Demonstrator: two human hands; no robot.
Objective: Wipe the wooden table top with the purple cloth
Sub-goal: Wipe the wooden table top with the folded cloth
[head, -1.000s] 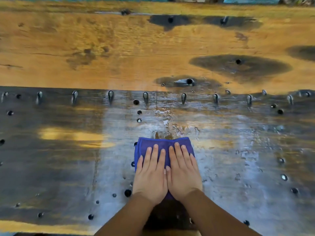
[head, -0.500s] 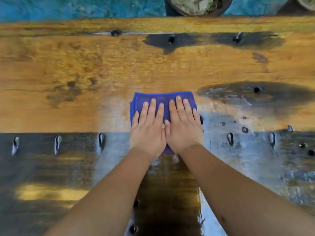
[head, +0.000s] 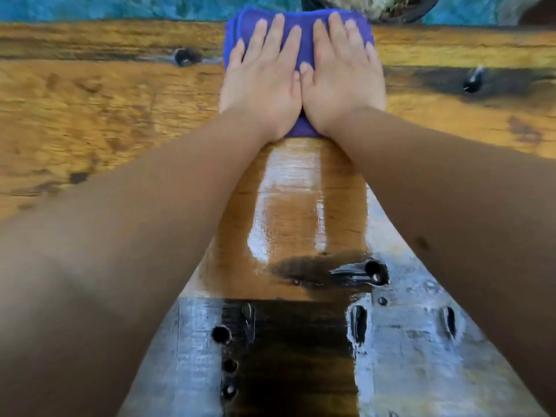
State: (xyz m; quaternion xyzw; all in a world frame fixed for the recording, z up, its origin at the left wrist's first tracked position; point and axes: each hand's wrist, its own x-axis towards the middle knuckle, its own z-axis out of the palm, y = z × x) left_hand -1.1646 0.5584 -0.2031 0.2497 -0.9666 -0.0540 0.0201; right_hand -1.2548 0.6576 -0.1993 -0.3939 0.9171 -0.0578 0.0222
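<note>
Head view: both my hands lie flat, fingers spread, side by side on the purple cloth, left hand touching right hand. It sits at the far edge of the tabletop. Just beyond it stands a dark pot; its contents are too blurred to identify.

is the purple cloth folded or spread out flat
Folded: the purple cloth is a compact pad with layered edges at its left corner, pressed under both hands at the table's far edge.
</note>
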